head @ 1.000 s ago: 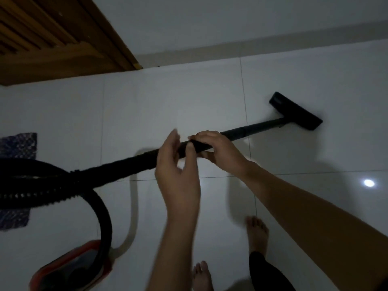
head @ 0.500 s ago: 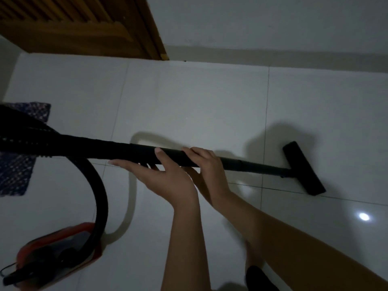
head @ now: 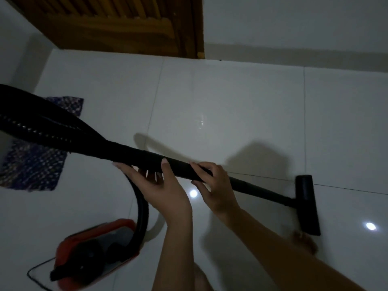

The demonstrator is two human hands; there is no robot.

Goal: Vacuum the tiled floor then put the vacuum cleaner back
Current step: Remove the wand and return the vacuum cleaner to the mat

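White tiled floor (head: pixel 231 101) carries a red vacuum body (head: pixel 94 248), a mat (head: pixel 31 164) (blue, patterned) and a black nozzle (head: pixel 307 204).

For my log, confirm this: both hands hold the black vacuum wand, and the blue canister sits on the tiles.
Wrong colour: the head view shows the canister is red, not blue. The left hand and right hand hold the vacuum wand.

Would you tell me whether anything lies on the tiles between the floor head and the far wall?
Nothing visible does: the tiles from the floor head to the wall are bare. The patterned mat lies well off to the left.
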